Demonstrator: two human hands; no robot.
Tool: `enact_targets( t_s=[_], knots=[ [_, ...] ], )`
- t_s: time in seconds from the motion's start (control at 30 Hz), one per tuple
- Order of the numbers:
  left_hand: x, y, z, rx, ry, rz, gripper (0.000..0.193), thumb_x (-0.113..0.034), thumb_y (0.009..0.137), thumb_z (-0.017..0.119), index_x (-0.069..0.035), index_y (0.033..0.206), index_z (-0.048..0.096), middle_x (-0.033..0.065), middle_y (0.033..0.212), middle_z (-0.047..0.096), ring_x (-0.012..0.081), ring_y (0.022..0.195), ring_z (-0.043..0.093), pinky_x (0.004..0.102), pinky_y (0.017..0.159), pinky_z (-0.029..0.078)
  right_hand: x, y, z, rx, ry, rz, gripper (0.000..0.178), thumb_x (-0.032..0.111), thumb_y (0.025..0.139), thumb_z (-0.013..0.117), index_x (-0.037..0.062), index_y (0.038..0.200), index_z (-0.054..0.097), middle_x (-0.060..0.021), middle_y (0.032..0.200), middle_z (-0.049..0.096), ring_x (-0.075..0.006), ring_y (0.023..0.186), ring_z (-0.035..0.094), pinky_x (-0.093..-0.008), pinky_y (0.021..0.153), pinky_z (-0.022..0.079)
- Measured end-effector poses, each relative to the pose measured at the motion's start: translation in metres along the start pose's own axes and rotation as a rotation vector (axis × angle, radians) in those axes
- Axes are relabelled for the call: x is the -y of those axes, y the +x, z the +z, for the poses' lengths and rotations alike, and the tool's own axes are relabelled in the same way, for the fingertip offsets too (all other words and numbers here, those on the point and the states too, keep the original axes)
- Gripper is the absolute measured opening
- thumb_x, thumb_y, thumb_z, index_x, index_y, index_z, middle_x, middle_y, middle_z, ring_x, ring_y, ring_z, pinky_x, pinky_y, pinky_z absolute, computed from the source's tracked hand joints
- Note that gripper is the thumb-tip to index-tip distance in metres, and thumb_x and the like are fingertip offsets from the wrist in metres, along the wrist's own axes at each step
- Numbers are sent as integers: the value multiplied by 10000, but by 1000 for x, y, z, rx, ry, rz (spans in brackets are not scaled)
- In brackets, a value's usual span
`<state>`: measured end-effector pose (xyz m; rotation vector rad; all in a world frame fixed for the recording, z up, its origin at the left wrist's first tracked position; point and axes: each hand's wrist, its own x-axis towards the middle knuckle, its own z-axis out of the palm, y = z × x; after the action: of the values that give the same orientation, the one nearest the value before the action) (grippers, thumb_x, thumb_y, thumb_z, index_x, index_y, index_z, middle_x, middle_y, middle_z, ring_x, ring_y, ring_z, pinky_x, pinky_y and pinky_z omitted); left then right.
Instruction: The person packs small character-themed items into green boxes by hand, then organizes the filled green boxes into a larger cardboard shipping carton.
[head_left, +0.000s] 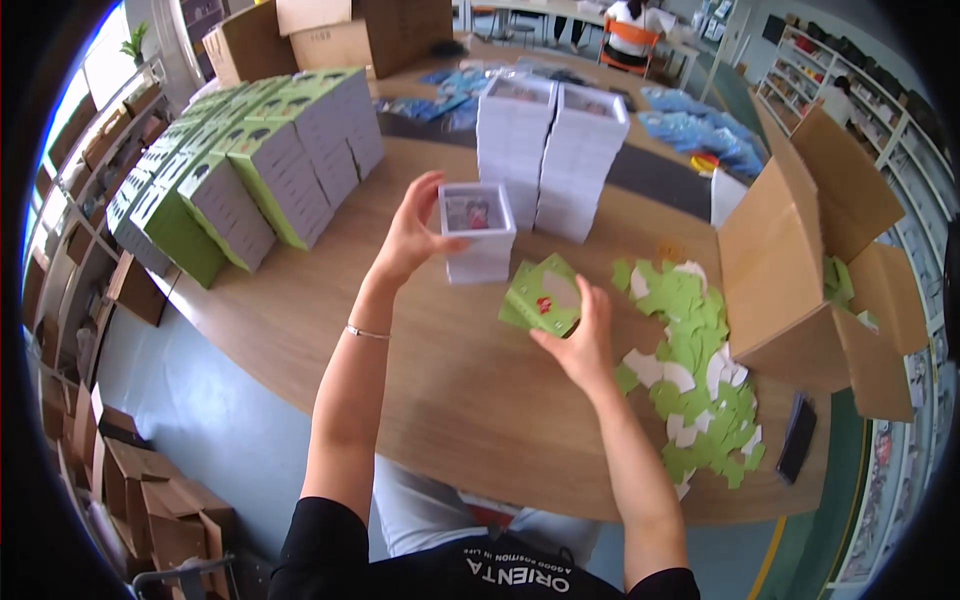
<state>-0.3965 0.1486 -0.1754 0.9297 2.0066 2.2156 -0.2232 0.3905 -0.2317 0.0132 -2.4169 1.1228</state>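
Your left hand (405, 235) spreads thumb and fingers along the smooth, square white boxes (480, 262) at frame centre; whether they grip, I cannot tell. Your right hand (588, 345) clamps flat green cards (535, 292) right of centre, beside jagged paper scraps (690, 340).

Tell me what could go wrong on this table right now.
The tall white stacks might topple if the left hand pushes the short white stack back into them. The right hand could scatter the green scraps beside it. The dark phone near the table's edge may get knocked off.
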Motion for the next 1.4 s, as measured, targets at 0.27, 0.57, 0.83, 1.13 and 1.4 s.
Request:
enact_targets(
  t_s=[0.27,0.57,0.83,1.13,1.4],
  knots=[
    [-50,-100,31,-33,55,31,1001,-39,509,888,-27,1367,374,104,1338,463,218,1317,408,370,1175,247,49,-56,-54,76,75,-77,928,214,655,861,48,1412,351,-195,1364,368,-348,1258,407,-447,1043,361],
    [-72,-203,59,-59,-16,-29,983,-51,530,884,-41,1373,378,102,1372,422,230,1325,398,415,1168,262,68,-130,-72,108,80,-108,982,242,612,892,34,1411,361,-196,1401,367,-352,1295,402,-446,1059,372],
    [-89,-232,78,157,-37,-55,959,-1,505,895,-68,1337,424,136,1427,374,250,1357,362,413,1164,265,66,-162,-91,172,171,-82,1010,248,552,922,25,1388,402,-167,1415,397,-321,1306,418,-425,1070,366],
    [-83,-226,88,295,-133,-90,930,-15,494,907,-80,1299,445,138,1424,373,255,1353,365,417,1161,268,60,-173,-116,185,189,-42,990,191,510,920,30,1361,442,-150,1392,419,-304,1289,424,-411,1062,373],
    [-83,-227,91,311,-67,-158,887,-32,487,910,-76,1260,476,130,1402,392,248,1328,395,404,1153,282,56,-164,-125,257,154,-56,982,172,510,914,27,1360,443,-146,1399,412,-293,1280,437,-404,1055,385]
  ],
)
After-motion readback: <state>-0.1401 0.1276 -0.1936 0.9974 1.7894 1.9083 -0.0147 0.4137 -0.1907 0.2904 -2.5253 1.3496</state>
